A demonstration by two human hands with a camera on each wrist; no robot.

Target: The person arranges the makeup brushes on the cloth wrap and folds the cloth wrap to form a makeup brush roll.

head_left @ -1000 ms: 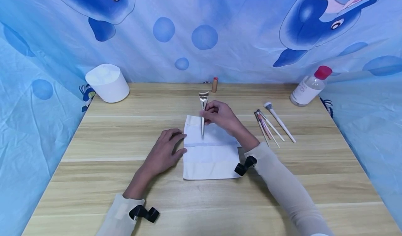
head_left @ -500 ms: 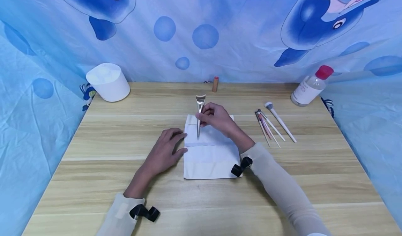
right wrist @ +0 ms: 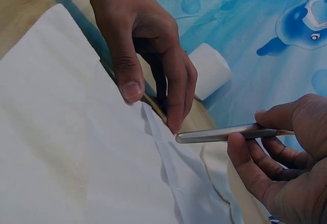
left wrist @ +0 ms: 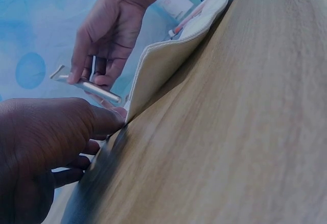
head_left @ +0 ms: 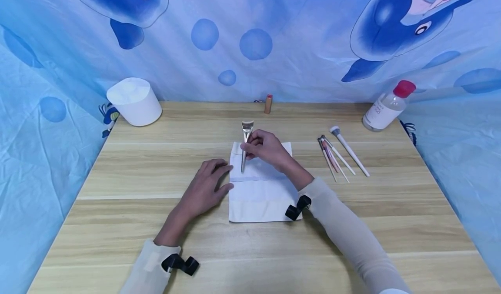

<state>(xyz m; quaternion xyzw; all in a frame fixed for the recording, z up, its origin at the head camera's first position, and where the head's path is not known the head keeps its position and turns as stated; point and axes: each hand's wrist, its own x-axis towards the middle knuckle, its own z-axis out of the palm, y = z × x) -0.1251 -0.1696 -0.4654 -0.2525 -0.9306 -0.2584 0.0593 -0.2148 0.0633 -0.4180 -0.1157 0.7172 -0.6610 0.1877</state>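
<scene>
My right hand point(head_left: 269, 149) pinches a silver makeup brush point(head_left: 246, 133) between thumb and fingers, its flat bristle head pointing away and its handle end hanging over a white cloth pouch point(head_left: 263, 202). In the right wrist view, the tip of the brush handle point(right wrist: 212, 135) is close over the pouch's seam, near the fingertips of the other hand. My left hand point(head_left: 204, 188) rests at the pouch's left edge with fingers loosely bent and spread. From the left wrist, its thumb point(left wrist: 108, 120) touches the corner of the raised cloth edge.
Several thin brushes point(head_left: 329, 157) and a white-handled brush point(head_left: 350, 152) lie to the right on the wooden table point(head_left: 129, 176). At the back stand a white paper roll point(head_left: 135, 105), a small brown tube point(head_left: 268, 104) and a red-capped bottle point(head_left: 383, 111). A blue curtain point(head_left: 293, 33) hangs behind.
The right hand has moved left and slightly nearer with the brush, bringing the handle end over the pouch's upper left part. The left hand has stayed in place.
</scene>
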